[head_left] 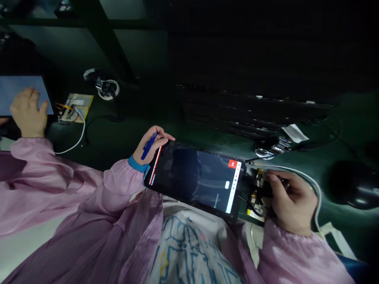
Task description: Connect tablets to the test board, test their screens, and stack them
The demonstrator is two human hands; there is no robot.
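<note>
A dark flat display panel (194, 177) leans tilted in front of my body, its screen lit with a white strip and a red square along the right side. My left hand (151, 144) is at its upper left corner, with the fingers along the edge and a blue pen (149, 146) tucked between thumb and fingers. To the right of the panel, my right hand (291, 201) is closed, thumb against fingers, over the edge of a circuit board (255, 203) with dark wires. What those fingers pinch is hidden. A white cable (308, 176) curves around this hand.
At left, a co-worker's hand (29, 112) touches another lit screen (17, 94), beside a second circuit board (77, 107). Metal clamp-like parts (278, 146) with a white tag stand behind my right hand. A dark rounded object (355, 185) lies far right. Dark panels are stacked behind.
</note>
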